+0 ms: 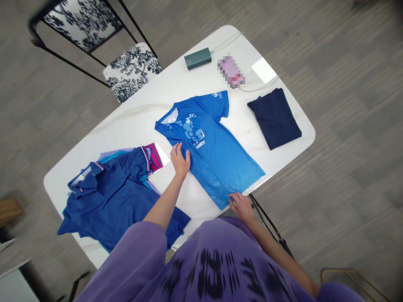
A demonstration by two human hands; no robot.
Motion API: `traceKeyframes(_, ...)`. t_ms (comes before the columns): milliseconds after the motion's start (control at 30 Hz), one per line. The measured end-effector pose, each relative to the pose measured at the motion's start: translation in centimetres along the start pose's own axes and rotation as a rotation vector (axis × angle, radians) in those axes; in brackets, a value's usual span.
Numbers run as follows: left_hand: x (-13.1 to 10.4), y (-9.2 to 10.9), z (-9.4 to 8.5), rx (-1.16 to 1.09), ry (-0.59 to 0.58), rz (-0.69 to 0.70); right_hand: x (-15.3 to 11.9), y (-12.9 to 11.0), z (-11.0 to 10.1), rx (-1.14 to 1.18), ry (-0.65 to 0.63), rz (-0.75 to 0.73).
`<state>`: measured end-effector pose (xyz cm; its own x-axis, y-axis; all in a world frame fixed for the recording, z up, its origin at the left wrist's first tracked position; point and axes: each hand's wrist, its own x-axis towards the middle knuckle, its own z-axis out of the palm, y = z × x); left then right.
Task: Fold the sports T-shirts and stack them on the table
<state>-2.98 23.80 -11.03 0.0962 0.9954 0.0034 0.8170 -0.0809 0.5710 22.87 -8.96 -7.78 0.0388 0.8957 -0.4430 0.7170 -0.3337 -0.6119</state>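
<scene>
A blue short-sleeved T-shirt (pixel 217 147) with a light cartoon print lies face up on the table. Its far sleeve is spread out, while the side nearest me is folded inward and that sleeve is hidden. On this folded edge, near the shoulder, rests my left hand (pixel 181 161), thumb and fingers apart. My right hand (pixel 242 206) has its curled fingers at the bottom hem, at the corner close to me. To the left, a navy polo shirt (pixel 122 197) lies on a pile of other garments, with purple, turquoise and pink edges showing.
A folded dark navy garment (pixel 275 118) sits at the right of the white table (pixel 126 121). Toward the far edge are a green box-shaped device (pixel 198 58) with a cable and a blurred pink phone-like object (pixel 231 71). A patterned chair (pixel 132 71) stands beyond the table.
</scene>
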Motion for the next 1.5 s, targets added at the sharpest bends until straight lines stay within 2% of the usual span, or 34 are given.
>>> traceKeyframes(100,-6.5,-2.6,-0.2,0.050,-0.085,-0.046,7.5,-4.2,-1.7,-0.011,-0.072,-0.136)
traceKeyframes(167,-8.6,-3.8,0.1,0.081,-0.131,-0.047,14.4,-8.6,-2.7,-0.010,-0.085,-0.260)
traceKeyframes(300,-9.2,-5.6,0.5,0.142,-0.120,0.002,30.2,-20.0,-3.2,-0.016,-0.069,-0.506)
traceKeyframes(400,-8.7,-6.8,0.4,0.153,-0.095,0.029,40.9,-28.2,-1.6,-0.110,-0.040,-0.589)
traceKeyframes(500,-8.6,-7.7,0.1,0.140,-0.092,0.034,48.5,-33.8,1.1,-0.275,-0.055,-0.578)
traceKeyframes(600,-8.5,-8.3,-0.3,0.123,-0.100,0.032,52.8,-36.7,3.6,-0.450,-0.130,-0.542)
traceKeyframes(767,-8.4,-9.1,-0.5,0.110,-0.103,0.034,56.2,-38.5,5.3,-0.598,-0.238,-0.499)
traceKeyframes(1000,-8.5,-9.5,-0.2,0.093,-0.099,0.020,60.8,-39.4,5.6,-0.448,-0.360,-0.430)
traceKeyframes(1100,-8.4,-9.5,-0.2,0.085,-0.102,0.013,60.7,-39.2,5.5,-0.421,-0.326,-0.500)
traceKeyframes(1200,-8.4,-9.5,-0.2,0.078,-0.104,0.011,56.8,-36.9,3.9,-0.347,-0.121,-0.662)
traceKeyframes(1300,-8.4,-9.5,-0.1,0.070,-0.098,0.016,49.9,-31.8,0.7,-0.333,0.043,-0.684)
traceKeyframes(1400,-8.4,-9.4,0.1,0.059,-0.094,0.017,43.5,-25.1,-2.4,-0.397,0.080,-0.586)
traceKeyframes(1500,-8.5,-9.1,0.5,0.049,-0.097,-0.005,41.3,-20.0,-4.4,-0.461,0.047,-0.520)
